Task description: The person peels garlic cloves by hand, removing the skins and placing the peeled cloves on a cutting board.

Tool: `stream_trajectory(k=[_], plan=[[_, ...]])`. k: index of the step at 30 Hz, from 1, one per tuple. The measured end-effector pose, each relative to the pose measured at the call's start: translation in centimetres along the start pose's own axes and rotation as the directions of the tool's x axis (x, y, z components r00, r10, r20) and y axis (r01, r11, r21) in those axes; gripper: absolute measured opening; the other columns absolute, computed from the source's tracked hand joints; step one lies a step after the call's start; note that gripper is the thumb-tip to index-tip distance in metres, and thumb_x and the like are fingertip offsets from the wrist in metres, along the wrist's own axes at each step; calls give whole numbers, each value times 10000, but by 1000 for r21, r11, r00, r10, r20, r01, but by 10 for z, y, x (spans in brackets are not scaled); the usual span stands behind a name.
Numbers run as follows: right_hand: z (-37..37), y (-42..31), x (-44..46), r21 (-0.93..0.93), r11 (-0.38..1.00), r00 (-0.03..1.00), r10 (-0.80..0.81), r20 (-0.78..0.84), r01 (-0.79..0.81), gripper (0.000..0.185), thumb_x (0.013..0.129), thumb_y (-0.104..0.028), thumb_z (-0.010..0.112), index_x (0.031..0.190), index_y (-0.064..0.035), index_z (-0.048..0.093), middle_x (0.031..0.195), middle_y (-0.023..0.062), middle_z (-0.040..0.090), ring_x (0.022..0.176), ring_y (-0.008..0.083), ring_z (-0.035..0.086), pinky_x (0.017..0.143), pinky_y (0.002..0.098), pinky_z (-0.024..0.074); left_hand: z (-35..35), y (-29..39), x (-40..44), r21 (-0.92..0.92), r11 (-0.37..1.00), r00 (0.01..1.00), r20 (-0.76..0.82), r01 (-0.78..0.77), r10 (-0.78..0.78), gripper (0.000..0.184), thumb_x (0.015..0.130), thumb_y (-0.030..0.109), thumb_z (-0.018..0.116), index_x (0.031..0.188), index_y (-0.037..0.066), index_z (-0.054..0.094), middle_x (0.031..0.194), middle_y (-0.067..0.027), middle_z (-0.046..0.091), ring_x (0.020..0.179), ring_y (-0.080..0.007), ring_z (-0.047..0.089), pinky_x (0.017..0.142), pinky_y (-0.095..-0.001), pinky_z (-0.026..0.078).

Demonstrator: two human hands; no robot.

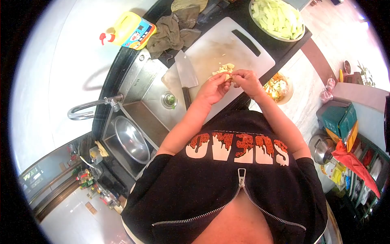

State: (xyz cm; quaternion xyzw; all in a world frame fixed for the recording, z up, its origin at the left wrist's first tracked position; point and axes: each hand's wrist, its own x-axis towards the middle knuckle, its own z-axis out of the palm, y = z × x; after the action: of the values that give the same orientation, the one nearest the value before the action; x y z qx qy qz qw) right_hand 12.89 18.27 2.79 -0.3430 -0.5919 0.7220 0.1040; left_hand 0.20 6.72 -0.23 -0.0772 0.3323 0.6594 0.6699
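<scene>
Close together above the near edge of the white cutting board [205, 46], my left hand [214, 88] and my right hand [248, 83] pinch a small pale piece between their fingertips. It looks like a garlic clove, partly hidden by the fingers. Just beyond the fingertips lie several pale yellow garlic pieces [225, 67], some of them chopped or crushed. A cleaver [186, 70] rests on the board's left side, left of my left hand, its dark handle pointing toward me. Neither hand touches it.
Left of the board are a sink [153, 87], a faucet [91, 109] and a steel bowl [131, 140]. A yellow detergent bottle [131, 29] and dark cloth [167, 35] sit behind. Sliced green vegetable [278, 18] fills a bowl at back right. A scrap bin [291, 88] stands below right.
</scene>
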Motion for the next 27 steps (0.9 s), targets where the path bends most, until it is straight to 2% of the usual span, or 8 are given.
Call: stream_trajectory(k=[5, 6, 10, 15, 17, 20, 23, 27], plan=[[-5, 17, 8, 264, 960, 996, 84, 40, -92, 246, 816, -160, 601, 951, 44, 627, 722, 33, 598, 599, 89, 533, 579, 226, 457, 1, 6, 1, -230, 973, 1000, 1, 29, -29, 161, 898, 111, 529, 1033, 31, 567, 877, -77, 602, 736, -164, 590, 660, -264, 547], [-8, 17, 7, 197, 978, 997, 76, -22, -70, 249, 813, -159, 605, 952, 46, 627, 720, 33, 598, 597, 89, 532, 578, 226, 457, 4, 9, 0, -260, 966, 1000, -9, 12, -15, 159, 896, 102, 529, 1030, 25, 565, 880, -83, 604, 742, -169, 595, 665, -272, 551], [-34, 13, -7, -53, 998, 971, 6, -241, -19, 237, 795, -152, 623, 944, 31, 637, 729, 48, 623, 611, 97, 559, 584, 226, 464, 0, 35, -14, 233, 928, 936, -133, -290, 326, 157, 853, 56, 559, 995, -4, 587, 888, -79, 613, 752, -161, 603, 674, -271, 531], [-78, 36, -29, -388, 920, 872, -143, -468, -57, 196, 796, -153, 608, 929, -17, 657, 756, 78, 661, 686, 139, 609, 657, 274, 473, -11, 48, -18, 670, 685, 820, -199, -285, 536, 162, 818, 58, 576, 964, -1, 614, 837, -52, 620, 716, -125, 586, 667, -246, 489], [-98, 51, -35, -553, 817, 839, -180, -513, -163, 195, 796, -162, 600, 931, -33, 657, 785, 119, 661, 743, 225, 632, 695, 326, 477, -13, 43, -14, 773, 585, 800, -180, -245, 573, 177, 802, 67, 591, 962, 0, 623, 822, -44, 626, 707, -112, 580, 664, -235, 472], [-120, 72, -44, -763, 607, 837, -284, -468, -220, 237, 837, -168, 563, 1032, -45, 617, 876, 130, 653, 811, 264, 633, 718, 351, 478, -20, 26, 0, 873, 464, 804, -164, -152, 572, 207, 802, 82, 597, 988, -6, 621, 848, -59, 638, 716, -112, 586, 687, -232, 472], [-135, 95, -46, -829, 412, 844, -212, -492, -379, 280, 847, -140, 503, 1106, -51, 567, 964, 162, 631, 875, 350, 604, 755, 412, 467, -19, 14, 8, 889, 308, 736, 47, -339, 675, 201, 816, 81, 578, 989, -13, 620, 866, -71, 648, 720, -113, 593, 704, -237, 476], [-167, 154, -38, -758, 425, 794, -134, -594, -495, 278, 861, -135, 444, 1110, -50, 535, 979, 204, 615, 893, 372, 596, 757, 444, 469, -2, 28, -6, 931, 158, 704, 129, -328, 699, 187, 828, 72, 558, 985, -9, 617, 900, -97, 651, 736, -124, 607, 699, -260, 487]])
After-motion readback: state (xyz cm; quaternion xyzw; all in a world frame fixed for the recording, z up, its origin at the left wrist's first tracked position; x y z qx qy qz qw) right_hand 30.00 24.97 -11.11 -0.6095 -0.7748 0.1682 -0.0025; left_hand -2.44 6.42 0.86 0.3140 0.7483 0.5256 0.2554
